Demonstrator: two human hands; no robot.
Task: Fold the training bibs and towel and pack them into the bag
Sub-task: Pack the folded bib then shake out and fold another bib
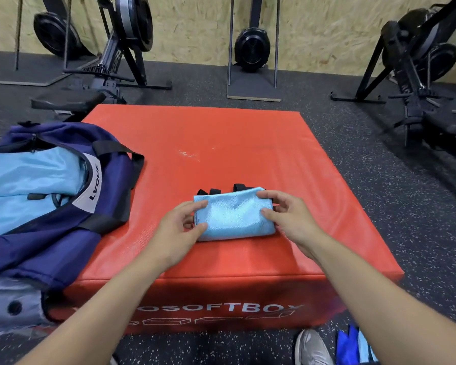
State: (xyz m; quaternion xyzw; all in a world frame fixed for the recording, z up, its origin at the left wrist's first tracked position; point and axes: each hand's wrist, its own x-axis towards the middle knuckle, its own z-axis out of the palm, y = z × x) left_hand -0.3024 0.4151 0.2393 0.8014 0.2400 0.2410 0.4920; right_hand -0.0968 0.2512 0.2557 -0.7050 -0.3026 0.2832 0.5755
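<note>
- We see a folded light-blue bib (233,214) lying on the red soft box (221,143), its long axis running left to right, black straps pointing away from us.
- Our left hand (181,227) pinches its left end; our right hand (287,214) grips the right end.
- The open blue bag (63,180) sits left, partly on the box.

The bag (63,196), dark blue and light blue, carries the word "LVQUE" in dark letters on a grey-white band beside its open zip. The red box (221,299) shows white capitals on its near side, readable as "OSOFTBO", with both ends cut off by the arms; outlined box drawings stand beneath. Lettering on the rowing machine (116,59) is too blurred to read.
</note>
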